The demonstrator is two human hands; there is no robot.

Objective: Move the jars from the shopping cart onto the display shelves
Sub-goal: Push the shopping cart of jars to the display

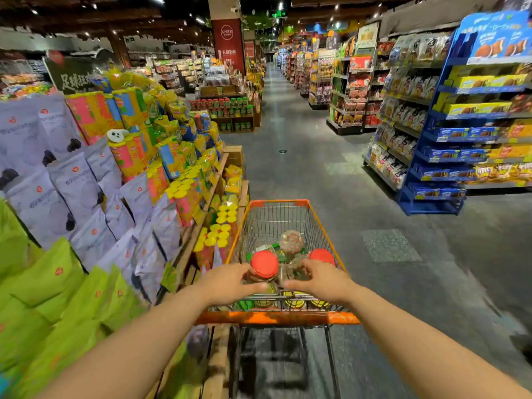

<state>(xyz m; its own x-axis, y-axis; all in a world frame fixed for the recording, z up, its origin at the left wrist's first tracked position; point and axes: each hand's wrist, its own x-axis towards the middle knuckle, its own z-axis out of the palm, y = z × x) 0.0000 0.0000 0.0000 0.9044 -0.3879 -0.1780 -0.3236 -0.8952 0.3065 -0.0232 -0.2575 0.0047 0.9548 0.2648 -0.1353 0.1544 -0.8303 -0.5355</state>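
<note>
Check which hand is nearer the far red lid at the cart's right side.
Right. The right hand sits just below and left of that red lid, almost touching it. The left hand is across the cart, by the other red-lidded jar.

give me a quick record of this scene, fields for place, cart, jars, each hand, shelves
place: supermarket aisle
cart: orange, wire basket, beside the left display
jars: two red-lidded jars and a clear jar in the basket, more under the hands
left hand: reaching in, fingers against a red-lidded jar, grip unclear
right hand: reaching in over the jars, grip unclear
shelves: wooden display on the left, stocked with yellow-lidded cans and bags
</note>
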